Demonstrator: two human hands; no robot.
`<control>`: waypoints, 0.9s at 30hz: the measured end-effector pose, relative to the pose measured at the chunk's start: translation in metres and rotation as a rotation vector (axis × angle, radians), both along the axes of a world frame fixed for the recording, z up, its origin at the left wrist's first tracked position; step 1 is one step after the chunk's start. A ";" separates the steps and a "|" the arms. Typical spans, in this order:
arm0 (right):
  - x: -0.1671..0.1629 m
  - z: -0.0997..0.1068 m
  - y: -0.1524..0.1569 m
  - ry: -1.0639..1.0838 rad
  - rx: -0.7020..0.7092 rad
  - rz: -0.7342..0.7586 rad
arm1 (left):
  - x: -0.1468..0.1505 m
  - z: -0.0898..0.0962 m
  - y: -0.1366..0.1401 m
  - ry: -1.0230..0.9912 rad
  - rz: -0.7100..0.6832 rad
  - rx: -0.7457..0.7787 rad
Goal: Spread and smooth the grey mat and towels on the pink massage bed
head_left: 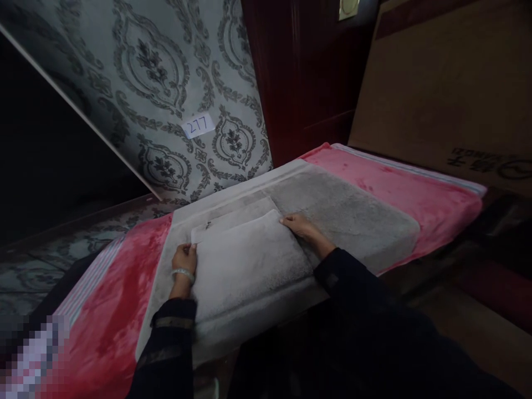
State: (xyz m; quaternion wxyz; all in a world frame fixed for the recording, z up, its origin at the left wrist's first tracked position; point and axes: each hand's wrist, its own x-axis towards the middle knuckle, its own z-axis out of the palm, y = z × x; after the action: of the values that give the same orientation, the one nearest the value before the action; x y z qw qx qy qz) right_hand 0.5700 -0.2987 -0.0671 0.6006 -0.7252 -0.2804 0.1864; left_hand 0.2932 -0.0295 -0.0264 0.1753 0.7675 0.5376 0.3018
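Fold step under way: left hand pinching the near-left corner and right hand pressed flat, fingers together, on the far-right corner of the folded grey towel lying on the pink blanket; next move likely needs edges squared

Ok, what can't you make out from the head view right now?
- Left hand fingertips: curled over the folded grey towel edge, grip hidden.
- Right hand palm: flat on the towel, underside hidden.
- Bottom-left corner: pixelated patch hides whatever is there.
- Cardboard box print: upside down, dim, cut by the right edge.
- Left area: too dark.
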 end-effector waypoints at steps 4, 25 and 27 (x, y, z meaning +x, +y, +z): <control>-0.001 -0.003 0.007 -0.028 -0.013 -0.072 | 0.002 0.003 -0.002 -0.006 -0.051 0.023; -0.011 -0.014 -0.014 -0.135 -0.006 -0.176 | -0.034 -0.008 -0.013 -0.196 -0.158 -0.045; -0.012 -0.011 -0.015 -0.127 -0.016 -0.188 | -0.038 -0.011 -0.015 -0.245 -0.193 -0.050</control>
State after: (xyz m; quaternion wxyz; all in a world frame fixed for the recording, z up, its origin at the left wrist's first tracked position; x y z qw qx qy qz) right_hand 0.5576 -0.3134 -0.0782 0.5906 -0.7635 -0.2471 0.0850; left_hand 0.2549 -0.0441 -0.0376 0.2866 0.7684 0.4434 0.3617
